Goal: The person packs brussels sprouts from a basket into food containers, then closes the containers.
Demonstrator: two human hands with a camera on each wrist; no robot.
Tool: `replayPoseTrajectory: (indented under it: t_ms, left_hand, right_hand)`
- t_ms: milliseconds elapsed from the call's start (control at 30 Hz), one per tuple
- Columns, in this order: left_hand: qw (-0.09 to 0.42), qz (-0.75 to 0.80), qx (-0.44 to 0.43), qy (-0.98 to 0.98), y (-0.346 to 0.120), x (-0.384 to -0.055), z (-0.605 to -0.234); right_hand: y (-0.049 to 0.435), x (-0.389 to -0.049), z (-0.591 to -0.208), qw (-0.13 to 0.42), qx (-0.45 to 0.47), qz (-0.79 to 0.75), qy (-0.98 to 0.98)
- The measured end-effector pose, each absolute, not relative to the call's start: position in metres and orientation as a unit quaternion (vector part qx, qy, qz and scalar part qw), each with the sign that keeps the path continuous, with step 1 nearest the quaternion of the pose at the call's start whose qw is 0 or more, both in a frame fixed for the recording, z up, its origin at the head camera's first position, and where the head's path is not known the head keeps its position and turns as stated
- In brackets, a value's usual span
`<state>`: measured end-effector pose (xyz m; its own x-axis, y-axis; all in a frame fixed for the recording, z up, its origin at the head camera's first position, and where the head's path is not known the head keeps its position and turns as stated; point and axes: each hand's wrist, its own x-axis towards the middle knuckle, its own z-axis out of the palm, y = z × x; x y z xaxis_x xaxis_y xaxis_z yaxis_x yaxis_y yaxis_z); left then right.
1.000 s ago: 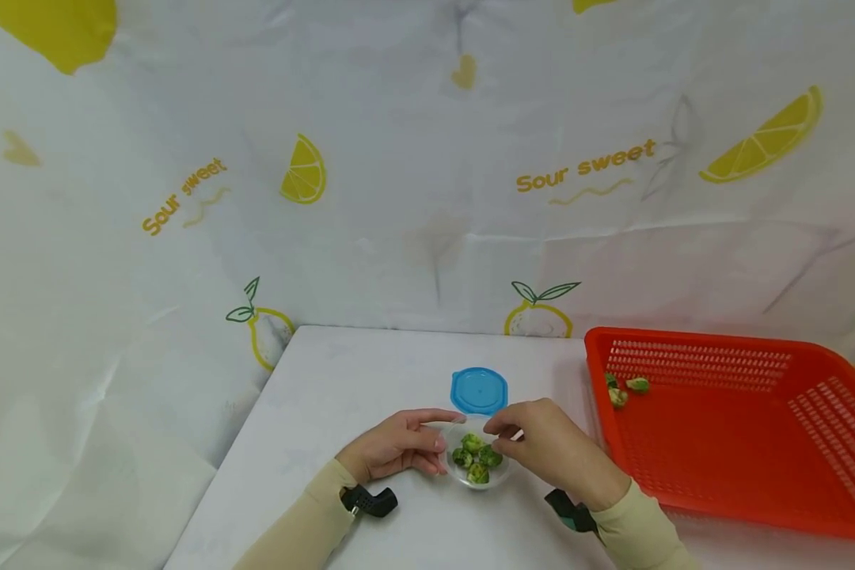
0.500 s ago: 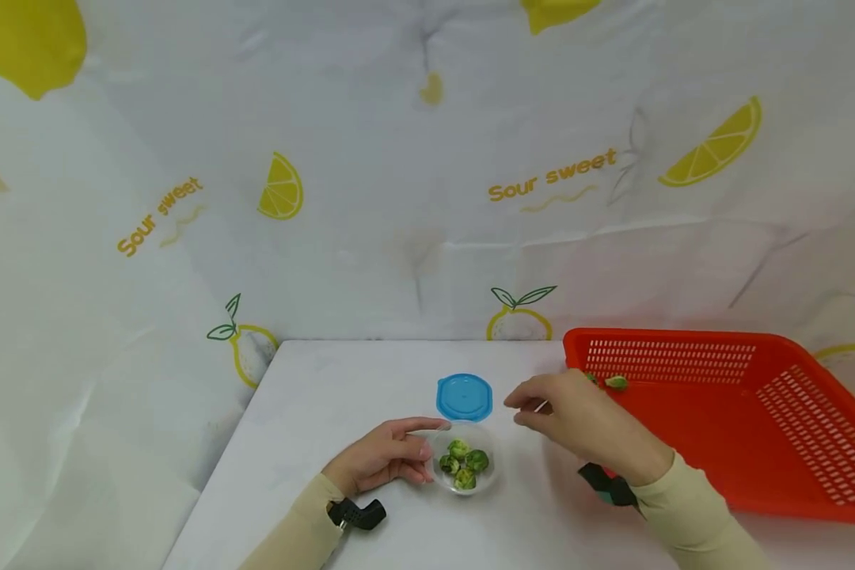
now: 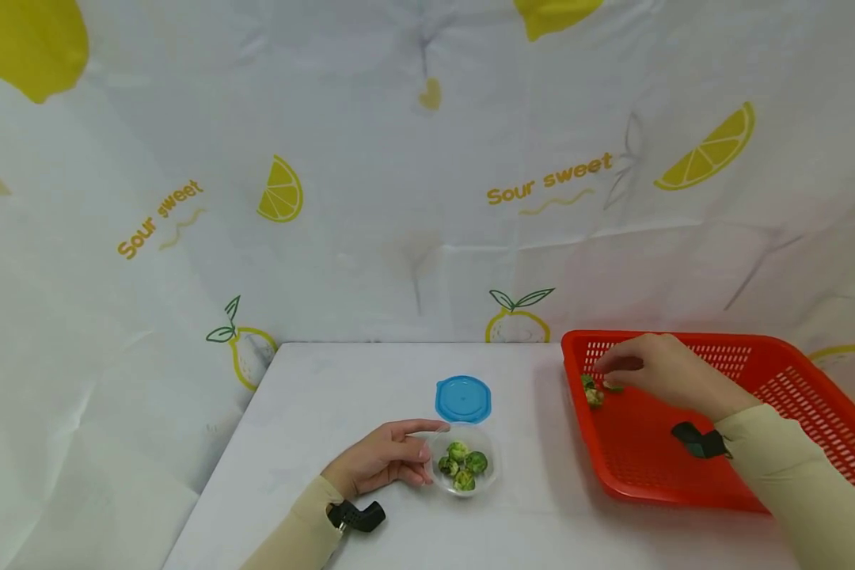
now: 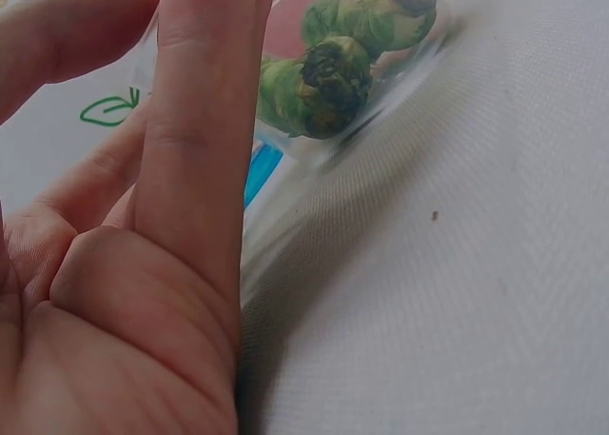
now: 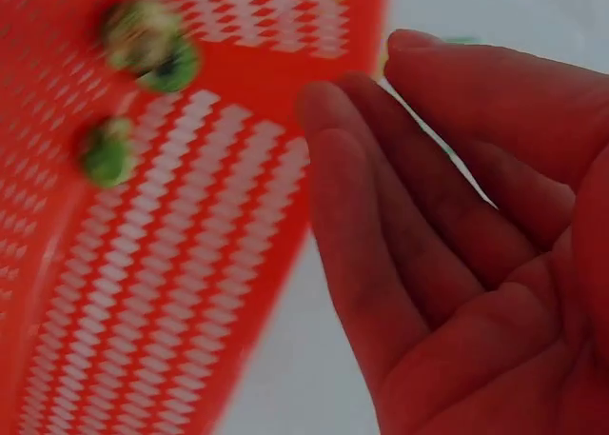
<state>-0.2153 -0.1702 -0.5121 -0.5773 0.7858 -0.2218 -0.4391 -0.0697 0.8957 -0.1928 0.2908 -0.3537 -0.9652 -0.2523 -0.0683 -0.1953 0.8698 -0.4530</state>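
Observation:
A small clear plastic bowl point(image 3: 495, 469) with several Brussels sprouts point(image 3: 464, 465) in it stands on the white table. My left hand point(image 3: 385, 457) holds its left side, index finger along the far rim and thumb at the near wall. In the left wrist view, two sprouts point(image 4: 324, 88) show through the clear wall beside the fingers. My right hand point(image 3: 659, 372) reaches over the left part of the red basket point(image 3: 677, 475), fingers loosely bent and holding nothing. Close below its fingertips, a few loose sprouts point(image 3: 594, 396) lie in the basket's far left corner.
A blue lid point(image 3: 464, 399) lies flat on the table, just beyond the bowl. The red basket takes up the table's right side, its perforated walls rising above the tabletop. Behind the table hangs a lemon-printed white cloth point(image 3: 370, 261).
My right hand has left the bowl and moved right to a place over the basket's sprouts. The left hand stays at the bowl. The head view has shifted slightly.

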Motion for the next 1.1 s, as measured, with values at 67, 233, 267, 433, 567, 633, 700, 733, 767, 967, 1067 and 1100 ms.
replayPoseTrajectory:
  t_ms: [67, 233, 267, 433, 567, 633, 700, 733, 767, 967, 1067, 1100]
  left_hand:
    - [0.43, 0.714, 0.162, 0.528, -0.171, -0.215, -0.513]
    - [0.43, 0.714, 0.165, 0.527, -0.173, -0.214, -0.515]
    - [0.43, 0.715, 0.166, 0.526, -0.174, -0.214, -0.515]
    - [0.427, 0.717, 0.167, 0.526, -0.174, -0.213, -0.514]
    - [0.425, 0.716, 0.166, 0.528, -0.173, -0.213, -0.513]
    - [0.425, 0.716, 0.166, 0.529, -0.172, -0.214, -0.513]
    - [0.425, 0.715, 0.167, 0.529, -0.171, -0.214, -0.514]
    - [0.425, 0.716, 0.167, 0.528, -0.171, -0.214, -0.514]
    - [0.425, 0.716, 0.167, 0.527, -0.17, -0.215, -0.514]
    - [0.425, 0.717, 0.166, 0.527, -0.17, -0.216, -0.515]
    - [0.425, 0.715, 0.165, 0.53, -0.17, -0.216, -0.514]
    - [0.425, 0.715, 0.164, 0.53, -0.17, -0.216, -0.513]
  right_hand:
    - [0.304, -0.201, -0.363, 0.079, -0.104, -0.23, 0.965]
    - [0.331, -0.216, -0.382, 0.127, -0.083, -0.243, 0.958]
    - [0.335, -0.219, -0.385, 0.134, -0.079, -0.244, 0.957]
    - [0.345, -0.229, -0.395, 0.147, -0.069, -0.24, 0.957]
    - [0.347, -0.233, -0.399, 0.148, -0.067, -0.233, 0.959]
    - [0.347, -0.234, -0.401, 0.148, -0.066, -0.228, 0.96]
    - [0.348, -0.234, -0.403, 0.148, -0.062, -0.227, 0.96]
    - [0.348, -0.234, -0.404, 0.147, -0.059, -0.227, 0.961]
    - [0.348, -0.235, -0.405, 0.146, -0.058, -0.226, 0.962]
    - [0.347, -0.239, -0.409, 0.146, -0.051, -0.234, 0.96]
    - [0.346, -0.241, -0.411, 0.148, -0.051, -0.232, 0.96]
    - [0.345, -0.241, -0.411, 0.148, -0.052, -0.23, 0.96]
